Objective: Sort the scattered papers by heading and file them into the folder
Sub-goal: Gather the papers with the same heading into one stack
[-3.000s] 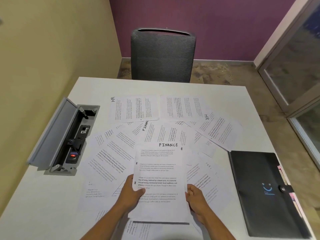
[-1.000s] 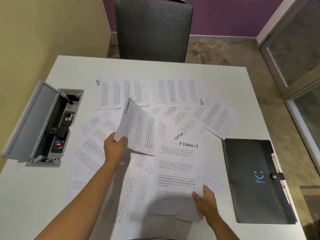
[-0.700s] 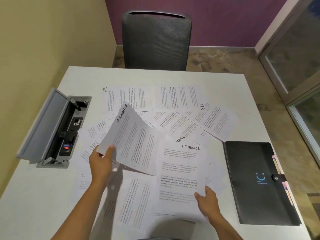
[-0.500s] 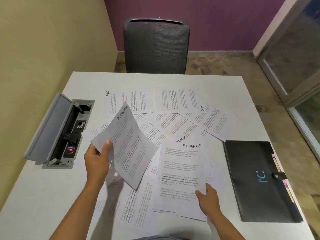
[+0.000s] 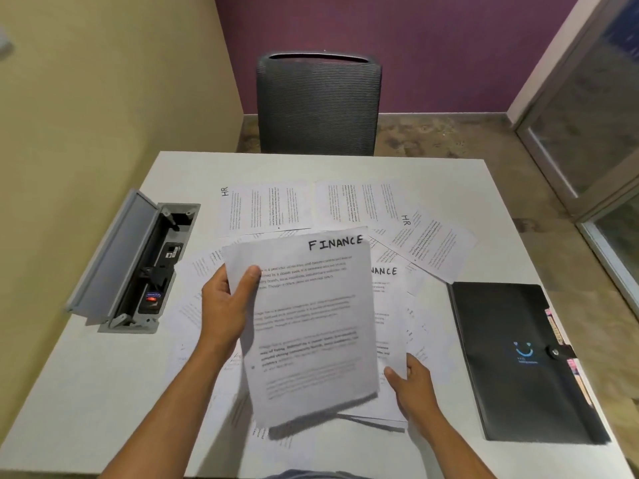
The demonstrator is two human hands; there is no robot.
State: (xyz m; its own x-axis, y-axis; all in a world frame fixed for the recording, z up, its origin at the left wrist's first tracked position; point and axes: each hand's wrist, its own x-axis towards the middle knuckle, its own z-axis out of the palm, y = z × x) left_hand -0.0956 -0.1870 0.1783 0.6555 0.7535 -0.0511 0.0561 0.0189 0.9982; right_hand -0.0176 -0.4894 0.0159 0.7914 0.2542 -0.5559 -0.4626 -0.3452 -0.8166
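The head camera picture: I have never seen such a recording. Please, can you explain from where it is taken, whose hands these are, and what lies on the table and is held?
The camera sits on a person's head and looks down, so the two bare hands are that person's own. The left hand holds up a sheet headed FINANCE. The right hand holds a second FINANCE sheet, partly hidden under the first. On the white table lie scattered papers, two of them headed HR. A closed black folder lies on the right, an open grey socket box on the left. A grey chair stands beyond the table.
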